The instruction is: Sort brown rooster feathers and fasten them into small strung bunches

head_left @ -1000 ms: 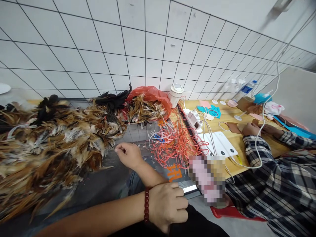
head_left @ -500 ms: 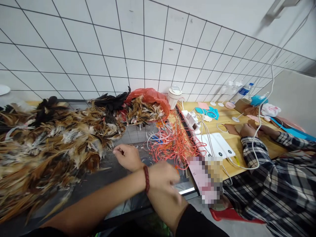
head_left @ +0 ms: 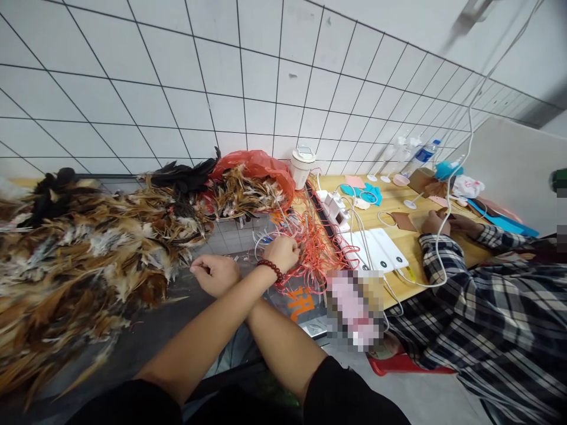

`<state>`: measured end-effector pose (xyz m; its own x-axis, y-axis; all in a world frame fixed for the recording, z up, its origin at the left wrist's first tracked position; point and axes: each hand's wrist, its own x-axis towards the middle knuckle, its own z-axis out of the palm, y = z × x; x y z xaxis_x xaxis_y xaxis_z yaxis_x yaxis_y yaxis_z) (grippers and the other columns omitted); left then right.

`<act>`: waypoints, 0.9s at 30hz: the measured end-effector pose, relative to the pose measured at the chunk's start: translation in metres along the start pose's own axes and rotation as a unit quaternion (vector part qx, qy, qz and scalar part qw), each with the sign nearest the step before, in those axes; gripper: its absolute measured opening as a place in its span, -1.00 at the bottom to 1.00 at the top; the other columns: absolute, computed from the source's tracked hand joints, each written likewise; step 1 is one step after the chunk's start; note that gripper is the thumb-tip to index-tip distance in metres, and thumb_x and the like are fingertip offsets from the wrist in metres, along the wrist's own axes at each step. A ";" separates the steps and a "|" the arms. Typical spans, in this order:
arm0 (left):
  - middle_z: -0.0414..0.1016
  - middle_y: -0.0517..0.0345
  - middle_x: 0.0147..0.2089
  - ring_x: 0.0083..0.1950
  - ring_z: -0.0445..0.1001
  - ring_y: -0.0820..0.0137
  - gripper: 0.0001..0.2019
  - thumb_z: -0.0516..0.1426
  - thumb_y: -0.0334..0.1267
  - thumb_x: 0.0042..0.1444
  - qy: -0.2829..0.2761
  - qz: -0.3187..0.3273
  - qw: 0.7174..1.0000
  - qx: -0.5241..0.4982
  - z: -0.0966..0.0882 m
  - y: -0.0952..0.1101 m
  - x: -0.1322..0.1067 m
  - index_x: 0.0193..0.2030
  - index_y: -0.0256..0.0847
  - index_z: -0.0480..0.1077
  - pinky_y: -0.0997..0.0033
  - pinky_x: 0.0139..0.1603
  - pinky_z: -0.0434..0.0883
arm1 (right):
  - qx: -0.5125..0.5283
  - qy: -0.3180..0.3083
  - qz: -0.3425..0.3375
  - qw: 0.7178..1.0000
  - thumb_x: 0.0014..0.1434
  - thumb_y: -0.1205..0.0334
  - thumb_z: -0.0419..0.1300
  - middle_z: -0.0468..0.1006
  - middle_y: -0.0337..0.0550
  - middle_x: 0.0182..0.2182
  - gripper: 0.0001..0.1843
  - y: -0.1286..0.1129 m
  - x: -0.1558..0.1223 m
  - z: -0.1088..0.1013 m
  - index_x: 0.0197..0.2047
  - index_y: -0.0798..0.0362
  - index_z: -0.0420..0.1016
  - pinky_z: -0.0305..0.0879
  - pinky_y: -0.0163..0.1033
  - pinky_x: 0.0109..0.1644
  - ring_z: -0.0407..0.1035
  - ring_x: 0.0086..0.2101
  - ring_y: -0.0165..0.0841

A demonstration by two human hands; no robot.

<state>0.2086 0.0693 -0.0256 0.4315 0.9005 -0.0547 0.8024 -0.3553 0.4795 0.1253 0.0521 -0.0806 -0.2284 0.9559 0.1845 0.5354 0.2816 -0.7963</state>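
Left hand [head_left: 282, 258]: curled, shifted towards twelve, now at red string [head_left: 318, 248], string within reach; right hand [head_left: 217, 275]: curled, feathers [head_left: 101, 260] at nine; either hold: cannot tell

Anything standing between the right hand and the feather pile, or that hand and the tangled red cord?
Toward the feather pile: nothing visible; the right hand is close by its edge. Toward the tangled red cord: yes, the left hand, wearing a bead bracelet, is in between, its forearm crossed over the right one.
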 end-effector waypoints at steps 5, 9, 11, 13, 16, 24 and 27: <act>0.59 0.04 -0.28 -0.25 0.49 0.30 -0.79 0.13 -0.22 0.10 0.079 0.022 0.992 -0.098 -0.017 -0.019 0.001 -0.39 -0.17 0.60 0.36 -0.23 0.32 | 0.011 -0.010 -0.008 1.000 0.24 0.18 0.13 0.61 -0.36 -0.31 -0.83 0.002 0.003 0.001 -0.19 -0.08 0.56 0.19 -0.40 -0.29 0.42 -0.32 -0.46; 0.58 0.12 -0.36 -0.32 0.47 0.35 -0.82 0.18 -0.22 0.06 0.075 0.012 0.981 -0.180 -0.021 -0.018 -0.010 -0.36 -0.18 0.62 0.39 -0.26 0.33 | 0.030 -0.019 0.002 0.999 0.22 0.23 0.15 0.61 -0.35 -0.33 -0.85 -0.001 0.004 -0.002 -0.22 -0.04 0.56 0.17 -0.40 -0.31 0.39 -0.35 -0.47; 0.58 0.13 -0.34 -0.30 0.49 0.37 -0.86 0.21 -0.26 0.03 0.026 0.064 0.978 -0.199 -0.017 -0.009 -0.019 -0.41 -0.19 0.61 0.41 -0.23 0.35 | 0.030 -0.008 0.007 0.999 0.22 0.20 0.15 0.60 -0.35 -0.35 -0.85 -0.003 0.002 -0.003 -0.22 -0.05 0.57 0.15 -0.40 -0.32 0.38 -0.37 -0.47; 0.60 0.09 -0.14 -0.17 0.51 0.36 -0.90 0.23 -0.35 -0.03 -0.003 0.133 0.974 -0.184 -0.010 0.000 -0.029 -0.48 -0.18 0.59 0.41 -0.13 0.36 | 0.024 0.002 0.008 1.000 0.24 0.16 0.15 0.58 -0.36 -0.38 -0.84 -0.003 0.000 -0.004 -0.22 -0.07 0.57 0.15 -0.39 -0.31 0.37 -0.37 -0.47; 0.60 0.07 -0.13 -0.17 0.50 0.33 -0.85 0.18 -0.42 -0.02 -0.021 0.160 0.978 -0.133 0.000 0.006 -0.037 -0.50 -0.18 0.58 0.36 -0.12 0.35 | 0.016 -0.001 -0.001 1.000 0.25 0.15 0.14 0.57 -0.37 -0.39 -0.84 -0.004 -0.003 -0.006 -0.22 -0.09 0.57 0.14 -0.39 -0.27 0.37 -0.35 -0.47; 0.39 0.21 -0.59 -0.57 0.34 0.44 -0.80 0.08 -0.24 0.11 -0.001 -0.091 0.936 -0.341 0.010 -0.019 -0.011 -0.47 -0.22 0.44 0.45 -0.50 0.23 | 0.001 0.001 0.007 1.000 0.24 0.15 0.15 0.56 -0.38 -0.40 -0.83 -0.002 0.000 -0.001 -0.22 -0.09 0.58 0.08 -0.37 -0.33 0.35 -0.37 -0.46; 0.27 0.26 -0.65 -0.58 0.24 0.46 -0.71 0.15 -0.15 0.06 -0.002 -0.048 0.965 -0.260 0.014 -0.015 -0.004 -0.62 -0.20 0.30 0.45 -0.51 0.13 | 0.010 0.008 -0.006 1.000 0.24 0.17 0.14 0.57 -0.38 -0.38 -0.83 0.000 0.001 0.000 -0.22 -0.09 0.57 0.09 -0.37 -0.33 0.35 -0.36 -0.47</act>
<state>0.2004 0.0677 -0.0446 0.3679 0.9216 -0.1236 0.5246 -0.0960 0.8459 0.1250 0.0528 -0.0809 -0.2228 0.9534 0.2034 0.5153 0.2923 -0.8056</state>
